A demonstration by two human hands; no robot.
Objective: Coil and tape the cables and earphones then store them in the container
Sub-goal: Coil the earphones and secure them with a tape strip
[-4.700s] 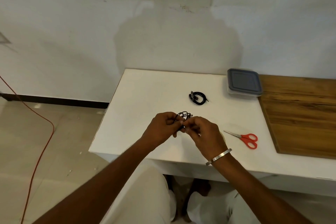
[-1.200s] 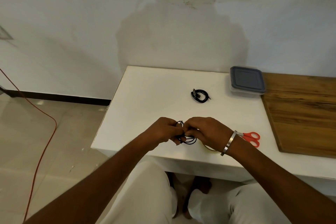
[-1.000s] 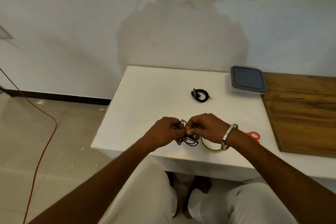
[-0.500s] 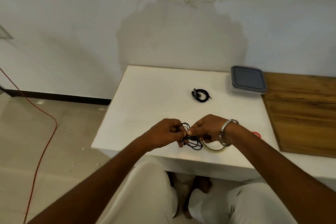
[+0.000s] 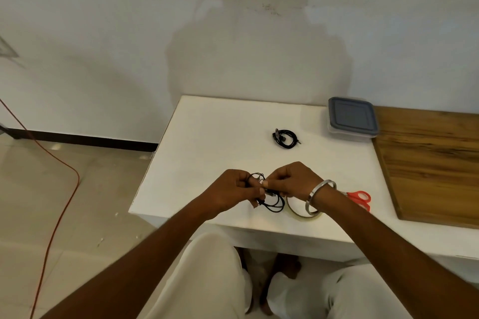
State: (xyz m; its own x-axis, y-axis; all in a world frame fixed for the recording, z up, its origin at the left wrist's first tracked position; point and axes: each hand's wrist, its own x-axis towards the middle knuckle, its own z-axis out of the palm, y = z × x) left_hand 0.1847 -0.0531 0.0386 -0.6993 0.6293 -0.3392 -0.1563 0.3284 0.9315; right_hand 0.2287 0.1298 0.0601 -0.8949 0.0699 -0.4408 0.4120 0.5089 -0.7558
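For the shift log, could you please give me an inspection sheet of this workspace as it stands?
Surface: white table, wooden board on its right.
Job's things: coiled cable lying loose; lidded container; tape roll; scissors.
Clutter: nothing seen.
Hands: left hand and right hand both pinch the black earphone bundle.
Cables: orange cord on the floor.
Surroundings: stained white wall, tiled floor.

The worktop point(image 5: 212, 142) is smooth matt white, the board point(image 5: 430, 163) is brown streaky wood, the container point(image 5: 351, 118) is see-through plastic with a grey lid, and the bangle point(image 5: 320, 195) is shiny metal.
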